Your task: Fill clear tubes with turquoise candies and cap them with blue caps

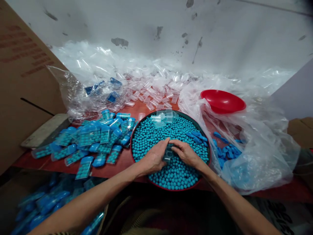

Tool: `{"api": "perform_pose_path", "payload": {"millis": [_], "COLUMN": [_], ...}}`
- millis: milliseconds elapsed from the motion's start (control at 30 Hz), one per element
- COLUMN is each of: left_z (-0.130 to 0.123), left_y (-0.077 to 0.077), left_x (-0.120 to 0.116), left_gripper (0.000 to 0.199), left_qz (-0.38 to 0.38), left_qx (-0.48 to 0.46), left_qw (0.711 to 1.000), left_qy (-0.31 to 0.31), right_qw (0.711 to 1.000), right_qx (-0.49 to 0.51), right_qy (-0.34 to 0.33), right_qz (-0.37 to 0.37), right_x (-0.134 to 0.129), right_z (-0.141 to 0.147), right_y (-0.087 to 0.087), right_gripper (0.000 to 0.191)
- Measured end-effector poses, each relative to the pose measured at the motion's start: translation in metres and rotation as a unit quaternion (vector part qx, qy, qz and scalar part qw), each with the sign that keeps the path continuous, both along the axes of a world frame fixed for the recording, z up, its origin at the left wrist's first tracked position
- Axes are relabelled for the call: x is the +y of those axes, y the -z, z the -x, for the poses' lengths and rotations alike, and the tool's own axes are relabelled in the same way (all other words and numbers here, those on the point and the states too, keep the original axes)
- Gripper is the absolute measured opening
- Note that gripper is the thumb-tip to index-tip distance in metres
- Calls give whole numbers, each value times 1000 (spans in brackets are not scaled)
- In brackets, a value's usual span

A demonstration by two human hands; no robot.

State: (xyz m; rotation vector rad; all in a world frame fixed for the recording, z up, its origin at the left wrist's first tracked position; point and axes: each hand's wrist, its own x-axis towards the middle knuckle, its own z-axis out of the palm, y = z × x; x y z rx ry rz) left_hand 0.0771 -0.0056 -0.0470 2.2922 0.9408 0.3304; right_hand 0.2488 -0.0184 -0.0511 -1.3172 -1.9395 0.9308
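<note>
My left hand (156, 156) is closed around a small clear plastic box (167, 154), holding it over a round basin (132, 147) full of blue beads (174, 178). My right hand (186, 153) meets it from the other side, fingers curled at the upper part of the same box. Its fingertips partly cover the box, and I cannot make out whether they pinch anything else. Several clear empty boxes (158, 119) lie on the beads at the basin's far side. Blue lids (197, 137) rest on the beads to the right.
Filled boxes with blue caps (90, 134) are heaped left of the basin; more lie below the table edge (46, 202). Clear pieces (151, 94) cover the back. At right are a red bowl (223, 101) and a plastic bag (266, 156) with blue lids. A cardboard box (26, 71) stands left.
</note>
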Motion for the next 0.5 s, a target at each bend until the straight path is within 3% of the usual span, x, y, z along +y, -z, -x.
{"api": "perform_pose_path", "payload": {"millis": [100, 167, 267, 400, 500], "left_z": [-4, -6, -7, -7, -8], "left_y": [-5, -7, -9, -11, -11], "left_x": [-1, -1, 1, 0, -4], "left_gripper": [76, 76, 69, 44, 40], "left_qz": [-30, -38, -32, -58, -70], "left_qx": [77, 116, 134, 146, 150], "left_qw": [996, 991, 989, 986, 983], "left_qy": [-36, -62, -49, -49, -74], "right_qw": [996, 994, 993, 972, 948], "right_qx": [-79, -97, -108, -210, -302], "right_qy": [13, 35, 56, 74, 3], "right_qz": [-43, -32, -1, -79, -105], "right_x": [-4, -5, 2, 36, 67], "right_z": [2, -1, -9, -2, 23], "right_y": [1, 1, -7, -28, -32], "right_gripper": [31, 34, 38, 33, 37]}}
